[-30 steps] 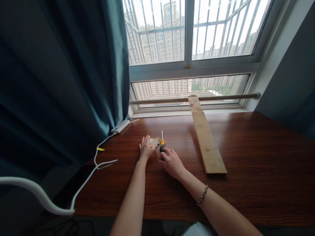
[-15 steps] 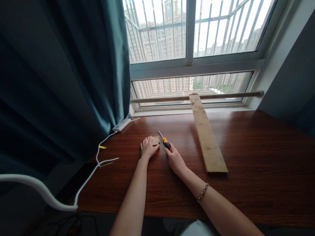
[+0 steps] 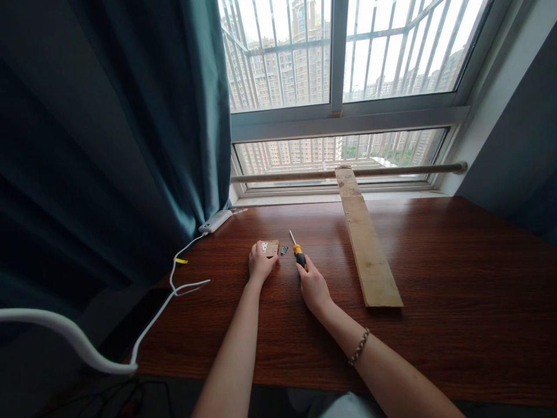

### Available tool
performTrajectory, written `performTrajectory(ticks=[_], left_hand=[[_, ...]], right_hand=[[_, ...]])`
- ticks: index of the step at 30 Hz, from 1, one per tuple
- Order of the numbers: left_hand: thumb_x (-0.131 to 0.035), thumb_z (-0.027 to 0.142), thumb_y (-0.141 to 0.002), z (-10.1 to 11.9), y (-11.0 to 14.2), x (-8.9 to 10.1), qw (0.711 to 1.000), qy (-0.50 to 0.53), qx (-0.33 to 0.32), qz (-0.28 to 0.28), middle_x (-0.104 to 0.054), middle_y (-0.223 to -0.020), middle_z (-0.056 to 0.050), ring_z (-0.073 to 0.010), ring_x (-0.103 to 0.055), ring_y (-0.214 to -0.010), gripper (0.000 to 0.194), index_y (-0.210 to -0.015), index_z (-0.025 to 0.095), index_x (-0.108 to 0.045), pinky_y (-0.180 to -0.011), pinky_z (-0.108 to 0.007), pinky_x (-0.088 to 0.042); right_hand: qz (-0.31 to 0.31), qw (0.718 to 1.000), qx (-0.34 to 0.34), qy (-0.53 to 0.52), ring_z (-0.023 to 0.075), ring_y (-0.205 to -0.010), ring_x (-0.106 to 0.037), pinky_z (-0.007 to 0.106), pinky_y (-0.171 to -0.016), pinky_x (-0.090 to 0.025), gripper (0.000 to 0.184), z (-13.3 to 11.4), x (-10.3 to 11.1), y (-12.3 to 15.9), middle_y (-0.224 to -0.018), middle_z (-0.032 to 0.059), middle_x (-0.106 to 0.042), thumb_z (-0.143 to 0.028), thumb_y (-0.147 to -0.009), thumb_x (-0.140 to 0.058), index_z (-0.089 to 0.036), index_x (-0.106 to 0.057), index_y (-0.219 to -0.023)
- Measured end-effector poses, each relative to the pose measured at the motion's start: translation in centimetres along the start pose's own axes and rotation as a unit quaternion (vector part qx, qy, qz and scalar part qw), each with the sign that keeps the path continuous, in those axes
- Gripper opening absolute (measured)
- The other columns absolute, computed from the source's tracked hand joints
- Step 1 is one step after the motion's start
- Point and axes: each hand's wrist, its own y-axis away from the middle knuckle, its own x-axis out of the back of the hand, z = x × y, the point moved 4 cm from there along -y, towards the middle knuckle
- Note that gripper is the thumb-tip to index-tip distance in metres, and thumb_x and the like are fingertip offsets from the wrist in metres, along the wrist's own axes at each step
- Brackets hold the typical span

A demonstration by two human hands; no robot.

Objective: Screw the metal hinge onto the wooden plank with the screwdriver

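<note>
My right hand [image 3: 315,285] is wrapped round the black-and-yellow handle of a screwdriver [image 3: 298,253], its metal shaft pointing forward and slightly left. My left hand [image 3: 260,266] grips a small tan wooden board [image 3: 272,248] by its edges, thumb at the near right corner and fingers along the left side. A whitish piece with dark marks shows on the board by the fingers; I cannot tell what it is. Several dark screws [image 3: 284,250] lie in a small group on the table between the board and the screwdriver.
A long wooden plank [image 3: 371,249] leans from the brown table [image 3: 456,290] onto a rail [image 3: 404,170] at the window. On the left, a white power strip [image 3: 216,222] and white cable [image 3: 174,270] lie near a blue curtain [image 3: 191,116].
My right hand has moved slightly right with the screwdriver, away from the screws. My left hand has drawn the board a little left, and its fingers have closed in along the board's side.
</note>
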Motion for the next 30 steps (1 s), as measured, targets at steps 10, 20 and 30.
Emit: performTrajectory(ticks=[10,20,30], left_hand=[[-0.065,0.034,-0.069,3.4,1.1,1.3,0.997,0.06,-0.017,0.045,-0.047,-0.13,-0.018,-0.0295,-0.046,-0.12,0.07,-0.13,0.012,-0.038,-0.102,-0.04,-0.036],[-0.063,0.034,-0.071,6.9,4.0,0.5,0.991,0.08,-0.107,0.031,-0.04,-0.138,-0.02,-0.031,-0.037,-0.129,0.07,-0.132,0.011,-0.037,-0.107,-0.043,-0.032],[-0.063,0.035,-0.071,6.8,4.2,0.0,0.992,0.084,-0.09,0.018,-0.04,-0.138,-0.018,-0.0311,-0.037,-0.129,0.068,-0.13,0.014,-0.039,-0.106,-0.044,-0.032]], right_hand=[[0.011,0.997,-0.022,0.072,0.0313,-0.111,-0.056,0.039,-0.083,-0.052,0.044,-0.9,1.3,0.4,-0.135,0.0162,-0.048,-0.001,-0.084,-0.035,-0.016,-0.063,-0.114],[0.009,0.994,-0.047,0.099,0.0289,-0.09,-0.065,0.037,-0.074,-0.055,0.039,-0.4,3.5,1.9,-0.129,0.019,-0.053,-0.001,-0.082,-0.039,-0.014,-0.068,-0.105],[0.224,0.973,-0.006,-0.05,0.0241,-0.114,-0.057,0.038,-0.098,-0.047,0.036,3.5,11.6,8.1,-0.127,0.0115,-0.057,-0.021,-0.091,-0.038,-0.018,-0.064,-0.116]])
